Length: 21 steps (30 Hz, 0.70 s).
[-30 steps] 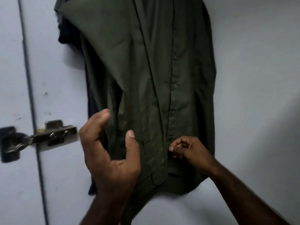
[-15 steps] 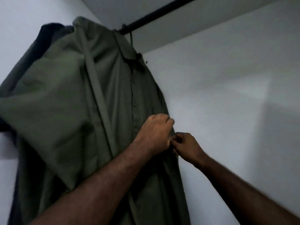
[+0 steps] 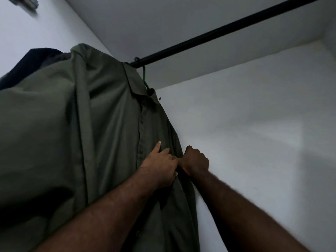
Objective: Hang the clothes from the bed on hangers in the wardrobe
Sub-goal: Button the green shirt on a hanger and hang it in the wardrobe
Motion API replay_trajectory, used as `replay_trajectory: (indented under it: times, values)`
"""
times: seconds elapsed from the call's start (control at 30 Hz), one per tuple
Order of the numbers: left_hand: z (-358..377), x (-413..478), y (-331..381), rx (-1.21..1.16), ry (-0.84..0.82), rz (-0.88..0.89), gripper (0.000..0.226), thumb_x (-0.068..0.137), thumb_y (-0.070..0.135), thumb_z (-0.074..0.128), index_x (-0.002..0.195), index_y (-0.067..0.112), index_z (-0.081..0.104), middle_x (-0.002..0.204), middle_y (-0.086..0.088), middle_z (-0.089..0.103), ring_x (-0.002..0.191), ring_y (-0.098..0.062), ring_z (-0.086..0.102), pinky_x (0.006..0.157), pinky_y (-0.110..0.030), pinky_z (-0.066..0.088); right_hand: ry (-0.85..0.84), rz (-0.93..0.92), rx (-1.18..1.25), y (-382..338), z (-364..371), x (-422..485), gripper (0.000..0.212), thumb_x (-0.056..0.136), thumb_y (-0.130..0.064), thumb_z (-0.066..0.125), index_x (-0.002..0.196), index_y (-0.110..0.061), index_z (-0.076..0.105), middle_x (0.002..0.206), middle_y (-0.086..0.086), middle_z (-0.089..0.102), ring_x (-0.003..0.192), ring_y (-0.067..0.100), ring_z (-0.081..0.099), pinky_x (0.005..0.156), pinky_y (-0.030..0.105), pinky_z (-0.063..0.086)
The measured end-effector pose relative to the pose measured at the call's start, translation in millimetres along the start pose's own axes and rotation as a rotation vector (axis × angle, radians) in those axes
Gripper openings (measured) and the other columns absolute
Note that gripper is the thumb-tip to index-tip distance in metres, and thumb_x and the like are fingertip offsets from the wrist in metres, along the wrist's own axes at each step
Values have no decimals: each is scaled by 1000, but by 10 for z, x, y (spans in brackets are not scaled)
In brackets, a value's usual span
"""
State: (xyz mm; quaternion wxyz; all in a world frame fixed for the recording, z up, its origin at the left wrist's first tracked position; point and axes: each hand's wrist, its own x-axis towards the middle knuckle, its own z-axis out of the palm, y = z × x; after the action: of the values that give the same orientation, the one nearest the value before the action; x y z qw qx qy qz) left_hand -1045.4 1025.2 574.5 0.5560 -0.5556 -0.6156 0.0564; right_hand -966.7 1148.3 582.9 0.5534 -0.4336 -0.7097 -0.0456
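An olive-green buttoned shirt [image 3: 101, 135] hangs on a green hanger [image 3: 144, 77] from the black wardrobe rail [image 3: 227, 30]. My left hand [image 3: 161, 166] lies on the shirt's front beside the button placket, index finger stretched upward, the other fingers curled into the cloth. My right hand [image 3: 195, 160] grips the shirt's right edge in a fist, touching the left hand. The shirt's lower part runs out of the frame.
A dark navy garment [image 3: 34, 59] hangs behind the shirt at the upper left. White wardrobe walls [image 3: 254, 142] close in at the back and right, the ceiling panel [image 3: 163, 20] above. A metal hinge [image 3: 27, 1] shows at the top left corner.
The view has tilted up from the shirt's hem to the rail. Both hands have risen along the placket from the hem to mid-chest, and my left index finger now points up.
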Motion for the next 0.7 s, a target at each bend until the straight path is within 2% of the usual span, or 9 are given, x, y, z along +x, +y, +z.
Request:
replay_trajectory:
  times: [0.1,0.2,0.3,0.33,0.43,0.5,0.53,0.63,0.7]
  values:
    - [87,-38,-42,1,-23,-2,47,100,45,37,132,13,52,135,-10,54,133,-27,38,118,-54,6,-59,-6,-47,74,-20,78,35,88,-38,60,115,-15,58,123,7,60,114,29,58,87,32,44]
    - [218,-80,-99,-25,-30,-14,46,98,47,40,126,15,56,131,-10,55,127,-27,43,116,-50,15,-127,79,69,299,-98,266,29,89,-26,59,111,-8,60,119,12,61,110,31,59,80,28,43]
    - [294,-116,-195,-2,9,-40,45,96,49,41,122,17,58,127,-8,57,122,-27,47,109,-43,24,-169,119,295,565,-197,413,13,89,-21,62,86,-9,60,91,11,62,80,27,60,60,23,42]
    - [301,-126,-221,7,15,-53,43,95,49,42,120,18,58,127,-8,58,121,-27,47,106,-42,26,-188,151,397,630,-237,420,15,90,-16,62,78,-9,57,82,12,59,71,25,57,57,24,42]
    - [316,-116,-241,24,71,-88,38,92,44,47,118,19,58,124,-9,59,118,-28,51,100,-41,31,-122,195,488,847,-267,531,23,88,-2,58,68,-6,47,72,14,50,66,22,48,60,35,39]
    - [306,-59,-197,22,190,-74,44,88,43,51,124,18,53,128,-12,55,118,-29,51,100,-45,32,-51,167,438,874,-292,557,28,90,-9,55,63,-10,45,74,11,50,74,22,49,64,31,37]
    - [292,-18,-154,7,213,-47,51,89,44,51,133,18,47,137,-15,48,125,-30,46,105,-48,29,12,133,423,843,-343,520,28,93,-17,55,66,-10,49,76,8,52,78,24,51,64,29,36]
    - [205,123,-23,10,205,35,68,95,50,43,152,20,21,159,-15,15,146,-29,15,118,-55,6,119,-12,475,745,-503,374,43,92,-52,57,84,-10,60,82,1,62,81,21,58,69,32,42]
    - [184,204,43,8,189,46,70,95,54,38,154,22,16,161,-13,10,149,-28,7,117,-57,-1,105,-139,440,734,-599,351,46,86,-59,63,80,-13,61,77,0,63,74,16,59,66,32,45]
